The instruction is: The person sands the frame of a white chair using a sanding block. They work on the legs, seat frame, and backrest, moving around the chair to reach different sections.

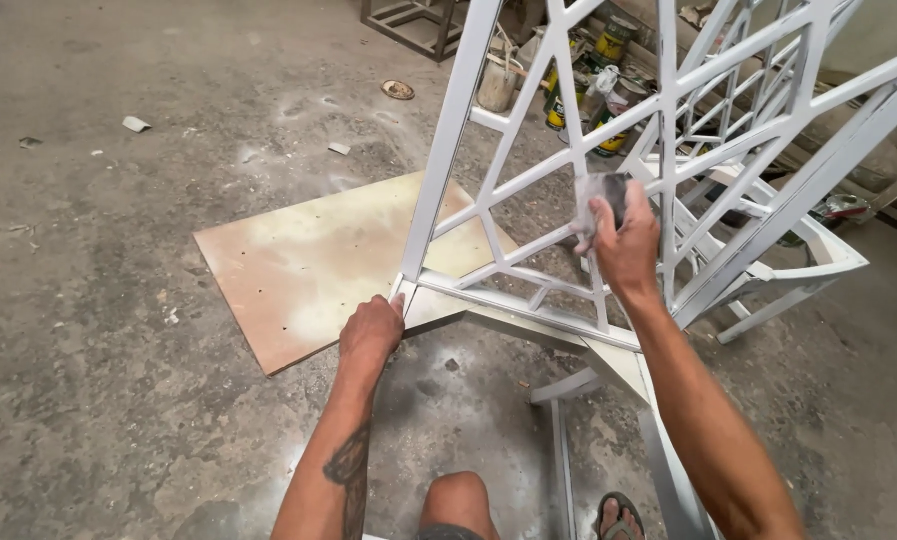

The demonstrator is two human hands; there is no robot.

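The sandpaper (602,200) is a small grey sheet, folded or crumpled, and it is pressed by the right hand (623,245) against one white bar of the metal frame (668,150). It looks thin and soft, so it should bend easily around a bar, and it is best held flat under the fingers, as here. The right hand is closed on it, with the fingers wrapped over the top edge of the sheet; the surface looks dusty, though I cannot tell its grain from this view.

The frame is a white painted lattice with slanted and straight bars, standing tilted on the floor. It seems stiff and rather heavy, not a thing that gives under pressure, and the lower rail or the side post looks like the good place to steady it. The left hand (370,335) does exactly this: it is closed on the lower corner of the frame, below and to the left of the right hand.

Just beyond the left hand a flat brown board (298,270) lies on the concrete floor (118,350), marked with pale dust. Far above the right hand, behind the bars, stand several paint cans (613,40) and a dirty bucket (496,85).
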